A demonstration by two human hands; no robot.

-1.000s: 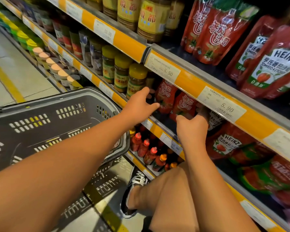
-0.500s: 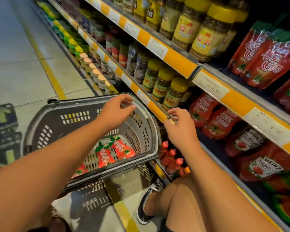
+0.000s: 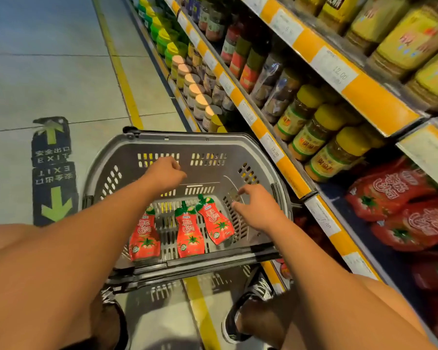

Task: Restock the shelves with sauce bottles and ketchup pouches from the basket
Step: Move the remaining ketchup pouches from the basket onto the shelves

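Observation:
A grey plastic basket (image 3: 127, 170) stands on the floor in front of me. Three red ketchup pouches lie on its bottom: a left pouch (image 3: 144, 238), a middle pouch (image 3: 189, 236) and a right pouch (image 3: 216, 223). My left hand (image 3: 163, 174) hovers over the basket's middle with loosely curled fingers and holds nothing. Above the basket's right side, my right hand (image 3: 257, 207) has its fingers spread, just right of the right pouch and not touching it. More red ketchup pouches (image 3: 400, 205) lie on the shelf to the right.
Shelves with orange price strips (image 3: 283, 168) run along the right, stocked with yellow-lidded jars (image 3: 334, 150) and bottles. A yellow floor line (image 3: 122, 77) and an EXIT floor sticker (image 3: 52, 170) lie left. My knees and black shoes (image 3: 248, 309) are below the basket.
Both hands have left the shelf edge and come down over the basket. The view has swung left and down, so the basket's pouches now show fully.

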